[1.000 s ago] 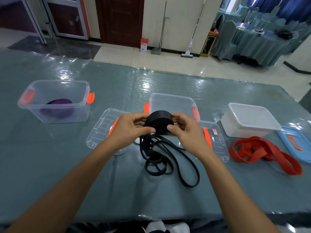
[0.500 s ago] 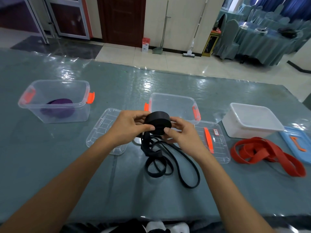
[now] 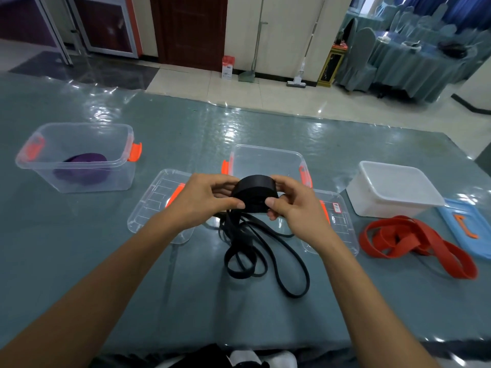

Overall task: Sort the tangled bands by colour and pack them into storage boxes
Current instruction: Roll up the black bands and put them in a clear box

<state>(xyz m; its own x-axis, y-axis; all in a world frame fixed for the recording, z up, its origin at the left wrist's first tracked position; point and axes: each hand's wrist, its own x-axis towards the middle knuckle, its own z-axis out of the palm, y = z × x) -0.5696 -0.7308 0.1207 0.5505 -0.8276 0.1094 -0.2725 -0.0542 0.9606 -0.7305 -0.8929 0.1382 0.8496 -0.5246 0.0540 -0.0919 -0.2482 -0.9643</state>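
Note:
A black band rolled into a thick coil (image 3: 255,191) is held above the table between both hands. My left hand (image 3: 202,200) grips its left side, thumb in front. My right hand (image 3: 292,203) pinches its right side. The loose black tail (image 3: 265,256) hangs from the coil and lies in tangled loops on the table. Just behind the coil stands an open clear box with orange latches (image 3: 268,158). A clear box at far left (image 3: 79,155) holds a coiled purple band (image 3: 82,168). Red bands (image 3: 414,240) lie tangled at right.
Two clear lids lie flat, the left lid (image 3: 151,208) under my left hand and the right lid (image 3: 340,224) under my right wrist. A white box (image 3: 393,187) stands at right with a blue lid (image 3: 462,227) beside it. The table (image 3: 106,261) has a glossy grey-green cover.
The hands have kept rolling the black coil and shifted slightly; the loose tail on the table lies a little differently. Nothing else moved.

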